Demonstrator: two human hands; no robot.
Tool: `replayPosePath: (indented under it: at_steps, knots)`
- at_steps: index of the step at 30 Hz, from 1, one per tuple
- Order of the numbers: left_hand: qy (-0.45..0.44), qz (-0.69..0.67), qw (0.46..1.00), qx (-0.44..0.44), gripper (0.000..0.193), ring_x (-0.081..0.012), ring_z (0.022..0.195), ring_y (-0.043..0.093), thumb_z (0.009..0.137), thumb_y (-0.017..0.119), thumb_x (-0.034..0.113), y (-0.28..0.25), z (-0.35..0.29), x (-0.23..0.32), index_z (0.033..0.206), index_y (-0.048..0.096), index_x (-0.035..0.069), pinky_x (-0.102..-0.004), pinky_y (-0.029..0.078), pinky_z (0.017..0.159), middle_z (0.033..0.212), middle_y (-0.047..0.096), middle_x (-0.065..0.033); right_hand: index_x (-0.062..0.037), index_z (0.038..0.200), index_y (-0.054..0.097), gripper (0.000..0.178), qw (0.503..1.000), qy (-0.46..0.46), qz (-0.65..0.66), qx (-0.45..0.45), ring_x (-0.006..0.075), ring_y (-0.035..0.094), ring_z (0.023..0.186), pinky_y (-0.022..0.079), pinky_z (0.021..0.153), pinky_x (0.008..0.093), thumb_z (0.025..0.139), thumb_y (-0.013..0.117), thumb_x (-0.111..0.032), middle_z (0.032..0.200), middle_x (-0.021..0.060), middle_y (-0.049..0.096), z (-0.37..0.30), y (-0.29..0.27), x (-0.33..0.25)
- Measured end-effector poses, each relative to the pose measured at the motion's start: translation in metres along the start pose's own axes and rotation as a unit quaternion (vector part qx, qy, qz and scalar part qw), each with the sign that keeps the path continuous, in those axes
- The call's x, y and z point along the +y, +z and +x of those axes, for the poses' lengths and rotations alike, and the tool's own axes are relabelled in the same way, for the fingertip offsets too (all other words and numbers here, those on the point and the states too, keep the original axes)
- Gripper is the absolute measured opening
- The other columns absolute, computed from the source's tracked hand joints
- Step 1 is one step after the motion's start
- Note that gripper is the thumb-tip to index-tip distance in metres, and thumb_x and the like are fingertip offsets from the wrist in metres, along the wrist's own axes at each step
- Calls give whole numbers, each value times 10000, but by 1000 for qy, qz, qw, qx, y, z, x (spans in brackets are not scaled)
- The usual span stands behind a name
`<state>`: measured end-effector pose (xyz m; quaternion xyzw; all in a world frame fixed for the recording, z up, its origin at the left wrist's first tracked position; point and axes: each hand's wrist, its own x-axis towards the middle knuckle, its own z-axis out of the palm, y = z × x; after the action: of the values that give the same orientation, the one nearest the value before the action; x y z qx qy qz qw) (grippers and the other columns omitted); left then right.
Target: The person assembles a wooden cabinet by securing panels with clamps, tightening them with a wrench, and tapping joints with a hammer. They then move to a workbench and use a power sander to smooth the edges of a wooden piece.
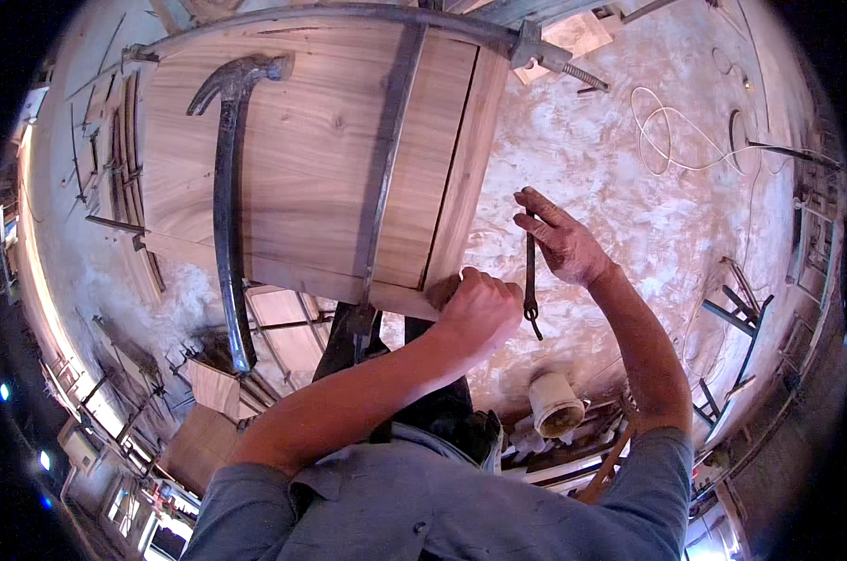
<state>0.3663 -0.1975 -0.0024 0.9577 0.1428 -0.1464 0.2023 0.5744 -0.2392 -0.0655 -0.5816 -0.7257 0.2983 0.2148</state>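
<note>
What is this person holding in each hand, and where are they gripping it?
The right hand holds a slim dark metal tool by its upper end. The left hand grips the wooden panel at its near corner.

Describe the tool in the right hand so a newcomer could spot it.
Start at the big wooden panel with the hammer lying on it. Just past its right edge, the right hand holds a thin dark metal tool hanging downward, far slimmer than the hammer.

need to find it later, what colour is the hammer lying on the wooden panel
Dark grey-black metal, head and handle alike, clearest in the head view.
</note>
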Motion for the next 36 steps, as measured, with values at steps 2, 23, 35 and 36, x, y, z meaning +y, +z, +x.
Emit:
replayPosePath:
  at_steps: [2,23,35,36]
  knots:
    - [2,9,1000,0,138,-213,645,658,781,571,189,0,0,0,753,622,63,-376,467,633,652,647,-84,-8,950,575,275,999,-39,-22,22,368,478,1240,426,1023,445,704,692,-45,1169,174,578,8,1,4]
    - [1,46,999,23,93,-202,579,630,771,572,152,2,2,3,747,579,62,-373,462,600,616,633,-85,-25,516,456,299,941,84,133,299,336,520,633,445,617,411,753,636,-51,568,137,456,14,97,-1]
    - [3,16,1000,7,342,-233,573,651,793,530,125,10,2,3,1016,571,-132,-384,493,594,649,665,-133,5,549,430,373,890,265,318,193,207,393,545,311,518,366,864,606,-88,552,86,393,-20,129,-22]
    - [-7,15,1000,14,347,-232,577,653,792,532,125,11,2,4,1021,572,-133,-382,492,592,650,666,-129,5,551,426,379,890,260,325,186,205,377,543,301,516,366,870,602,-98,553,86,381,-21,131,-23]
